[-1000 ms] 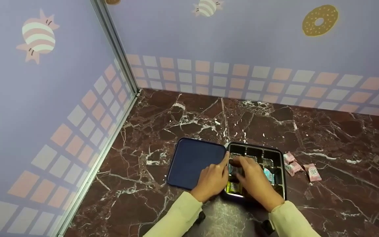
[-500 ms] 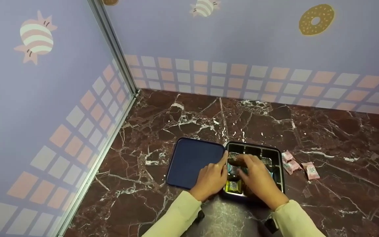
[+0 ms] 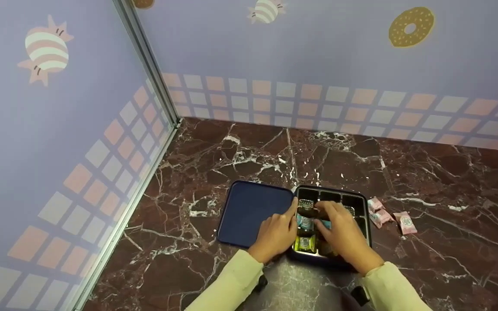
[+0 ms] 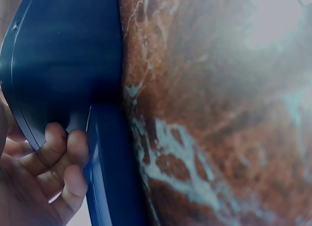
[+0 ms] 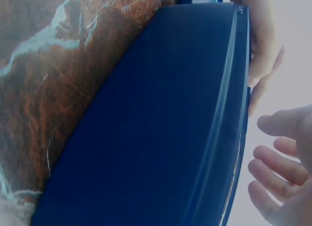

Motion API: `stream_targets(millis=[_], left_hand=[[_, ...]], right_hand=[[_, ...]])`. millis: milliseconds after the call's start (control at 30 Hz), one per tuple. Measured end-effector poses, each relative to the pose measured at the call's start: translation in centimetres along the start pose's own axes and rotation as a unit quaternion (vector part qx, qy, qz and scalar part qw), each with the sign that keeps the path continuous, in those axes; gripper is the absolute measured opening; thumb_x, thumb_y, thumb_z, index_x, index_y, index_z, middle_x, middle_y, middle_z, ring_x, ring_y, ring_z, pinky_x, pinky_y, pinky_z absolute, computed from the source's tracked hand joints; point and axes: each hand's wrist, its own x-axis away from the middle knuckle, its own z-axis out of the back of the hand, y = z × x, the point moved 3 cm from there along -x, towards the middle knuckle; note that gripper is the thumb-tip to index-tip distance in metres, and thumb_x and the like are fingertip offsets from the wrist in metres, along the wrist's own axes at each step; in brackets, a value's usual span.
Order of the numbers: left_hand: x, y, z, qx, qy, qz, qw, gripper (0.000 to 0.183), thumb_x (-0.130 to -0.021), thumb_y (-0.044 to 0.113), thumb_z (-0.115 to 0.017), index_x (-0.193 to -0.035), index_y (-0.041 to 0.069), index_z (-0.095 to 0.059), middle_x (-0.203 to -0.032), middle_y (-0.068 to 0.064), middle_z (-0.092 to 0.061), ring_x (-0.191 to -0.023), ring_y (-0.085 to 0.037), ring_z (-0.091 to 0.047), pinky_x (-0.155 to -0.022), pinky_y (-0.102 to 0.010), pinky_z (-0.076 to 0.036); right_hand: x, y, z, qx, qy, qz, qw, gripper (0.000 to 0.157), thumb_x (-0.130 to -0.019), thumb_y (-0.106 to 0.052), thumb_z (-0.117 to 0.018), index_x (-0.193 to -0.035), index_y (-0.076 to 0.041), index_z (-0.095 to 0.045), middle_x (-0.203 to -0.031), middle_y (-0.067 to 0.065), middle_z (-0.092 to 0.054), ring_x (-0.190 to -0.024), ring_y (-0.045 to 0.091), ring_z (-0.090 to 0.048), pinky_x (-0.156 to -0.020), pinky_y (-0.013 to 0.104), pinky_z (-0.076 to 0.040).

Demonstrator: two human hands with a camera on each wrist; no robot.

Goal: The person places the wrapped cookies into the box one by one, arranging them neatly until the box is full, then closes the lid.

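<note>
A dark blue box with a black compartmented inside stands on the marbled surface. My left hand holds its left rim, index finger straight along the edge; in the left wrist view the other fingers curl against the blue side. My right hand hovers over the compartments, thumb and fingers apart. Nothing shows between them in the right wrist view. Left of that hand lie a clear silvery packet, a blue-wrapped candy and a yellow-wrapped candy. The right hand hides several compartments.
The flat blue lid lies against the box's left side. Pink wrapped candies lie on the marbled surface to the right. Patterned panels rise behind and at the left.
My right hand has drawn slightly back to the right, uncovering more of the left compartments. The left hand keeps its place on the rim. The head view has shifted slightly.
</note>
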Motion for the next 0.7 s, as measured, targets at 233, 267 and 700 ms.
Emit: stream_targets(millis=[233,267,700], left_hand=[[-0.1,0.0,-0.1,-0.008,0.009,0.002,0.9999,0.051,-0.101,0.025,-0.042,-0.152,0.021,-0.034,-0.047,0.004,-0.038,-0.038,-0.011,-0.027,-0.040,-0.026,-0.021],[-0.1,0.0,-0.1,-0.009,0.011,0.002,0.9999,0.051,-0.101,0.025,-0.042,-0.152,0.021,-0.035,-0.047,0.004,-0.039,-0.038,-0.011,-0.027,-0.040,-0.027,-0.022],[-0.1,0.0,-0.1,-0.006,0.021,-0.002,0.9997,0.051,-0.100,0.025,-0.043,-0.151,0.019,-0.036,-0.047,0.004,-0.038,-0.039,-0.010,-0.025,-0.040,-0.026,-0.020]], right_hand=[[0.2,0.3,0.5,0.003,0.013,0.005,1.000,0.032,-0.080,-0.007,-0.077,-0.110,-0.006,-0.066,-0.104,0.010,-0.067,-0.097,0.028,-0.063,-0.086,0.045,-0.051],[0.2,0.3,0.5,0.004,0.014,0.006,1.000,0.032,-0.080,-0.007,-0.077,-0.110,-0.006,-0.066,-0.104,0.010,-0.067,-0.097,0.028,-0.063,-0.086,0.044,-0.051],[0.7,1.3,1.5,0.014,0.026,-0.012,0.999,0.032,-0.080,-0.008,-0.077,-0.110,-0.007,-0.065,-0.105,0.011,-0.066,-0.098,0.029,-0.062,-0.085,0.045,-0.051]])
